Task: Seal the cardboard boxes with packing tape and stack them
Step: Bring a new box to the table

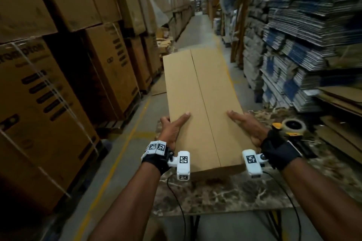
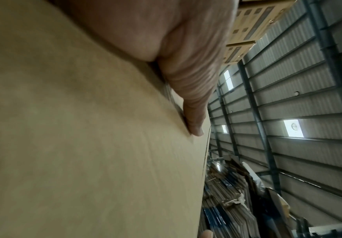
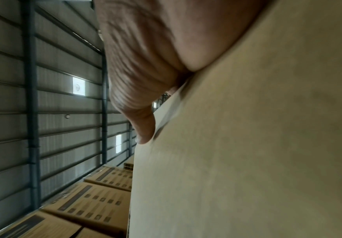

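From the head view, a long cardboard box (image 1: 203, 107) lies on the desk (image 1: 225, 195), its near end gripped by the left hand (image 1: 173, 129) and right hand (image 1: 248, 125), thumbs on top. A tape dispenser (image 1: 291, 128) sits right of the box. In the left wrist view the thumb (image 2: 194, 103) presses the box (image 2: 84, 145). In the right wrist view the thumb (image 3: 143, 122) does the same on the box (image 3: 247, 161).

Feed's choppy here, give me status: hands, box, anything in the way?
Left hand and right hand grip the long box at its near corners. Centre seam untaped. Tape dispenser on the table, right of the box. Nothing in the way.
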`<state>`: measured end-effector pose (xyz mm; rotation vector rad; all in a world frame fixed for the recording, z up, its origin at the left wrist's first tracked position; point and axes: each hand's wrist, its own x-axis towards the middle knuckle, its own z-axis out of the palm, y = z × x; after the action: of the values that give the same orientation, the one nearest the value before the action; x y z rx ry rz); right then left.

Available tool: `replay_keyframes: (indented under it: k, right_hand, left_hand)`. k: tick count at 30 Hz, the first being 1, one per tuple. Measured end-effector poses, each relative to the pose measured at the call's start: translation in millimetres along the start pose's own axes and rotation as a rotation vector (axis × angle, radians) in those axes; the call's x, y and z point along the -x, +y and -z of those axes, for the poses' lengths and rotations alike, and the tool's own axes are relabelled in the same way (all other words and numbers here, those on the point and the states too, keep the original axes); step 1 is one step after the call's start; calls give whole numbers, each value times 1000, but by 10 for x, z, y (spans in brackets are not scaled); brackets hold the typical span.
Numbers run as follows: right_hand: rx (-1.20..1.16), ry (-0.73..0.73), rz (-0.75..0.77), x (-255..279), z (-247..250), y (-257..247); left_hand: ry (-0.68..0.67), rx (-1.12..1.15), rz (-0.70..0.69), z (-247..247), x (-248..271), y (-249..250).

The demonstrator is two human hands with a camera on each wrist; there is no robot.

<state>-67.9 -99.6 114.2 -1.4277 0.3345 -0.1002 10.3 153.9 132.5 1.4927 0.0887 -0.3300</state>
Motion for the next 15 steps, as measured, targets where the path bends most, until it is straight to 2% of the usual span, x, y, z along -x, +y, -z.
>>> replay_keyframes:
  k: [7,11,15]
  right_hand:
    - [9,-44,-142,-621,1000,261]
    - [46,-41,-175,-910,1282,361]
    - [72,-122,-214,-1191,1352,328]
  left_hand:
    - [5,44,154,-970,-532,-461]
    - [17,27,163,-1219,-710,-534]
    - [31,15,167,-1288,-920,-520]
